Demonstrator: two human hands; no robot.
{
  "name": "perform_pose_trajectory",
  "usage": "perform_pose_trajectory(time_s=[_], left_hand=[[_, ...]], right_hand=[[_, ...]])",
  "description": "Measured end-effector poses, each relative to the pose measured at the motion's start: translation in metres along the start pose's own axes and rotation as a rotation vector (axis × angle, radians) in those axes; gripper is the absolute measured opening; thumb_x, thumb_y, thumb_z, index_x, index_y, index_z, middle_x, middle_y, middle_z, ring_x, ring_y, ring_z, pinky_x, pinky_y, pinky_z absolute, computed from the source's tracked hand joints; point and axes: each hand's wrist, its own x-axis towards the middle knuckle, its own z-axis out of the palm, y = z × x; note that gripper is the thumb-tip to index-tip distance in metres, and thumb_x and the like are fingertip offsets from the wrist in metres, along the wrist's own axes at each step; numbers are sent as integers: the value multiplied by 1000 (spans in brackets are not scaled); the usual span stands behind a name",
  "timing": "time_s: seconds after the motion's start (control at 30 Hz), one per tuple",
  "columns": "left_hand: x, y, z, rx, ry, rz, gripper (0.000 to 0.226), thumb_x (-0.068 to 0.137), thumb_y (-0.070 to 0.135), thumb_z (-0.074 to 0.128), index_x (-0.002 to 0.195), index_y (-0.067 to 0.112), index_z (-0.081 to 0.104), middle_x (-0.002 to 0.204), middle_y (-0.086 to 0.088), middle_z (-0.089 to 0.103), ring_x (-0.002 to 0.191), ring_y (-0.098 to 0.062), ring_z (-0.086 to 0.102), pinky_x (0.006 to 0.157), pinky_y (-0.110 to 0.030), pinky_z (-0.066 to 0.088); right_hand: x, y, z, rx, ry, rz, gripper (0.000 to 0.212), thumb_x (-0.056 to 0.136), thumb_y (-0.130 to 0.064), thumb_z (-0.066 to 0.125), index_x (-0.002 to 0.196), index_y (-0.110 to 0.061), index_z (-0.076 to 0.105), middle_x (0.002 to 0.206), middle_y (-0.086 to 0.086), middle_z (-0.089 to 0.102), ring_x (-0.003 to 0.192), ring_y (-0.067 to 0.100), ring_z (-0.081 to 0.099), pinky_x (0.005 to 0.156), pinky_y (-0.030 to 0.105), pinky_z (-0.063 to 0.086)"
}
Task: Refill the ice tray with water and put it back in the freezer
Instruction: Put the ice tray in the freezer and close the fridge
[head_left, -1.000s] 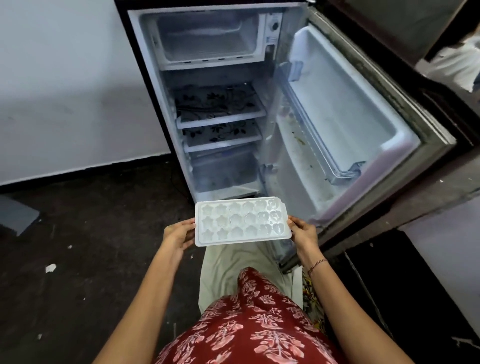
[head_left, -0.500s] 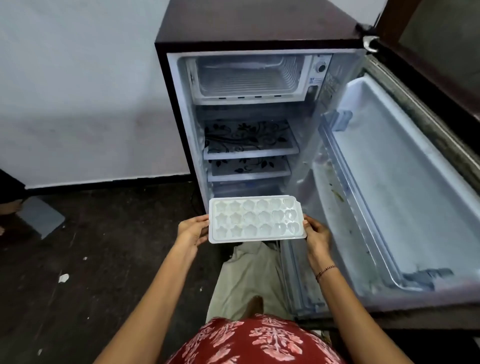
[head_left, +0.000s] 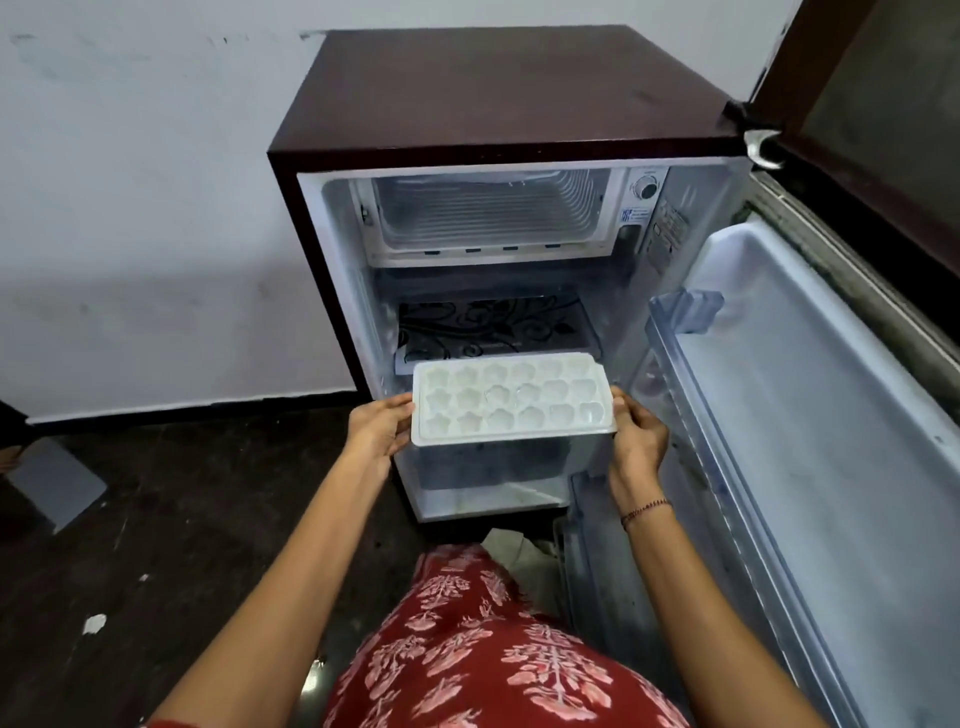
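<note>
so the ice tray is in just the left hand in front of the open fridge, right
No: the head view shows both hands holding the ice tray, left hand at one end, right hand at the other, in front of the open fridge.

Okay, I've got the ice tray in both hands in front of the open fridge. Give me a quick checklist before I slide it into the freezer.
1. Grip: the left hand holds the left end of the ice tray and the right hand holds its right end: ok.
2. Tray level: it looks roughly flat: ok.
3. Cells filled: glints show, but the level is unclear: cannot tell.
4. The fridge door is swung wide, out of the path: ok.
5. The freezer compartment is open at the front: ok.
6. Tray at freezer height: it is lower, in front of the patterned shelf: not ok; lift first.
</note>
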Motion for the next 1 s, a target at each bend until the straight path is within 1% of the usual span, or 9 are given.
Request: perform_pose_trajectory(time_s=[0.2,0.3,0.4,0.5,0.53,0.67,0.73,0.83,1.0], left_hand=[[48,47,18,-25,-39,87,27,91,-1,53,116,1,61,94,-10,67,47,2,62,44,-12,48],[76,76,29,-46,-84,144,29,90,-2,53,118,0,60,103,-13,68,57,-3,63,45,-13,48],[100,101,43,-89,-129,180,34,91,-5,49,125,-4,54,85,-7,71,51,-2,63,43,-13,48],[124,117,59,-121,-136,198,34,92,-7,47,125,-5,52,114,-20,63,65,-11,59,45,-15,50],[131,121,64,-131,-131,204,33,92,-7,46,124,-5,53,110,-19,64,67,-12,57,46,-17,51],[164,135,82,-163,-149,156,22,94,-2,45,107,3,62,94,-11,69,66,-15,61,51,-24,54],[176,141,89,-199,-165,144,26,98,3,38,84,10,58,66,-2,69,53,-12,62,43,-21,51],[196,148,97,-168,-113,178,28,99,5,38,77,14,53,76,-3,61,54,-11,58,39,-18,47],[230,157,99,-70,-35,221,17,95,3,45,86,11,58,96,-8,61,80,-17,58,71,-26,53]], right_hand=[[36,-20,50,190,-59,-39,24,93,-6,55,114,2,62,99,2,65,88,9,61,68,9,51],[60,-34,80,243,-80,-87,25,93,-2,54,116,6,60,96,1,65,91,12,60,79,15,52],[82,-47,106,272,-92,-118,24,93,0,52,115,8,60,87,-5,63,87,12,61,73,14,52],[101,-59,130,300,-85,-146,23,92,2,52,111,11,61,82,-3,63,73,4,59,64,10,49],[107,-61,137,305,-78,-154,23,92,2,53,111,12,61,84,-1,64,74,5,59,64,10,49],[129,-67,159,297,-80,-156,19,91,0,56,107,6,64,85,2,64,69,5,58,58,9,48],[141,-69,169,261,-94,-151,13,92,0,55,100,-2,64,78,-2,62,64,1,56,55,9,46],[157,-69,181,182,-115,-161,29,88,12,45,75,-7,62,77,-2,61,67,2,56,59,9,46],[170,-66,195,148,-143,-160,41,84,20,39,64,-12,56,72,-2,61,66,5,57,60,11,49]])
